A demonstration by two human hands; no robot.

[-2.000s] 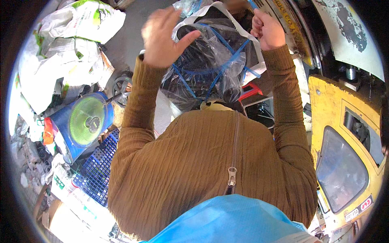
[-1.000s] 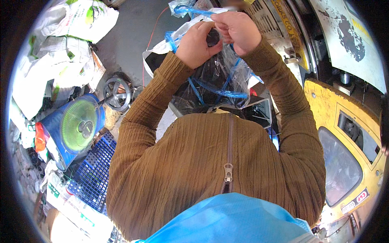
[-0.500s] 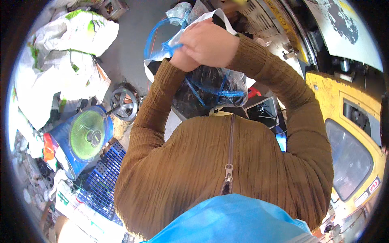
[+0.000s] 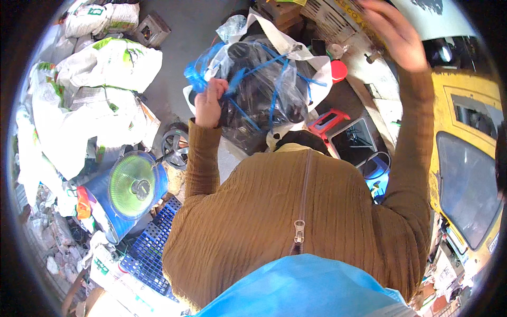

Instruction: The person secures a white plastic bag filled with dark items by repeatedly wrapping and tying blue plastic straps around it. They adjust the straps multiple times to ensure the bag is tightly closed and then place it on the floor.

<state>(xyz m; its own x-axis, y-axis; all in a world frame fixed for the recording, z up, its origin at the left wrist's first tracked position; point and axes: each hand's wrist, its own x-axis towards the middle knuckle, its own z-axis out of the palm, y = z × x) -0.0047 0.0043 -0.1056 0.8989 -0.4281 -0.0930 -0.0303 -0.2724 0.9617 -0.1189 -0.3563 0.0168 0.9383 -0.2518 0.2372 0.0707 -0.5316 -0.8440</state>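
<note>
Clock positions are taken from the middle of our view.

Item: white printed sacks [image 4: 124,68], piled at ten o'clock. Item: green fan [image 4: 132,185], just below nine.

Item: blue cord [image 4: 196,79], bunched at eleven, with strands crossing the bundle. We judge it light, limp and slippery, best pinched close to the gathered part.

Item: left hand [image 4: 210,100], at eleven, fingers curled and closed on the blue cord beside the bundle.

Item: bundle [image 4: 259,90], at twelve, dark contents under clear plastic, seated in a white sack [image 4: 318,59] whose rim stands around it. We expect some weight, with soft, slick, tearable film; both sides of the sack's rim look the surer hold. Whether the contents are fragile, we cannot tell.

Item: red round thing [image 4: 338,71], between one and two, just beside the sack.

Item: right hand [image 4: 397,39], near two, fingers extended and loosely apart, nothing visible in its hold; fingertips meet the view's upper edge.

Item: yellow panel [image 4: 443,98], towards three.
</note>
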